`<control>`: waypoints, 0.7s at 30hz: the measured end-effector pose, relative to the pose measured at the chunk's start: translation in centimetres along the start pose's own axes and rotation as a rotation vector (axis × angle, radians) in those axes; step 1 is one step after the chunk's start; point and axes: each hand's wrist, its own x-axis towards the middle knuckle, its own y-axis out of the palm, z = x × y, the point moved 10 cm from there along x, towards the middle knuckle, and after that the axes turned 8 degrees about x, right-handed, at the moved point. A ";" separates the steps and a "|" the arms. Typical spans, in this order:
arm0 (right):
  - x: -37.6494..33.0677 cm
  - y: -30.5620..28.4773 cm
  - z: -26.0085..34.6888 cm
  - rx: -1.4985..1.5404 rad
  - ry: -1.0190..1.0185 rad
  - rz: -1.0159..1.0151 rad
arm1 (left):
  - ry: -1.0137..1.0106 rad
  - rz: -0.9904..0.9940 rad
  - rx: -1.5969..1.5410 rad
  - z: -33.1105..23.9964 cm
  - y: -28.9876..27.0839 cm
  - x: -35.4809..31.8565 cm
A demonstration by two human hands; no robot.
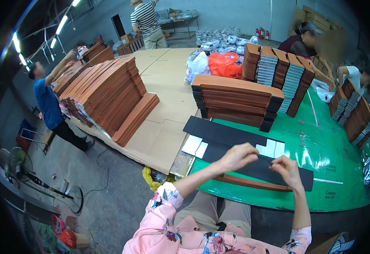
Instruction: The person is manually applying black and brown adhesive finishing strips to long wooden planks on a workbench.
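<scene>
On the green table [333,148], right in front of the person in the pink flowery sleeves, lies a long black strip [261,167]. Both hands are on it. The left hand [238,156] is curled, with its fingertips pinched down on the strip near the middle. The right hand [286,169] is curled too, and its fingers pinch the top edge of the strip a bit further along. The two hands are near each other but not touching.

Under the strip, along the table's near edge, a thin brown piece [252,184] peeks out. Behind the hands lies a bigger black sheet [218,133], flat on the table. Some small white cards [195,146] sit on its left end, and more white cards [271,149] sit just behind the right hand.

Further back stands a pile of brown and black boards [235,99]. Behind that are rows of brown and grey packs [278,70] standing on edge, and more of them sit at the far right of the table.

To the left, big flat cardboard [159,84] covers the floor, with a tall stack of brown boards [108,93] on it. An orange bag [224,64] and a white bag [196,65] lie near the middle. A person in a blue shirt [47,103] reaches up by the stack, and another in a striped shirt [144,19] stands at the back. Two more people sit at the far side of the table.
</scene>
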 end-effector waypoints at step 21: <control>-10.3 6.6 7.1 -0.465 -0.565 0.071 | 0.146 -0.053 0.246 -8.2 2.9 -8.6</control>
